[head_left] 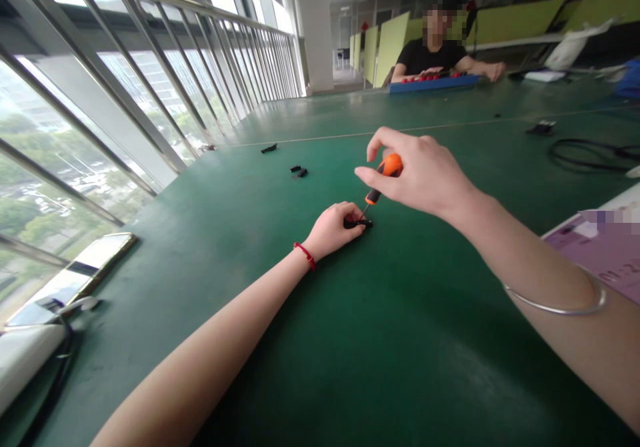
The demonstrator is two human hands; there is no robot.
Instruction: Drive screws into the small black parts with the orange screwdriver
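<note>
1. One small black part (358,222) lies on the green table (400,340), near its middle, and I see it pinned under the fingertips of my left hand (334,229); its shape is too small to make out.
2. My left hand rests palm-down on the table, fingers drawn together and pressing on the black part; a red cord (305,255) circles that wrist.
3. My right hand (423,173) hovers just above and to the right, thumb and fingers clamped around the orange handle of a small screwdriver (383,179). The tool tilts, its thin shaft running down and left so that the tip meets the black part.
4. On my right forearm sits a thin silver bangle (560,308).
5. Beyond the hands, well apart, three loose black pieces (299,170) lie on the table toward the windows.
6. At lower left, by the table edge, lies a phone (103,252) with a reflective screen.
7. At right, a purple sheet (607,250) and a black cable loop (585,155) lie on the table.
8. Across the table, another person (435,50) in a black shirt rests both hands at a blue tray (433,83).
</note>
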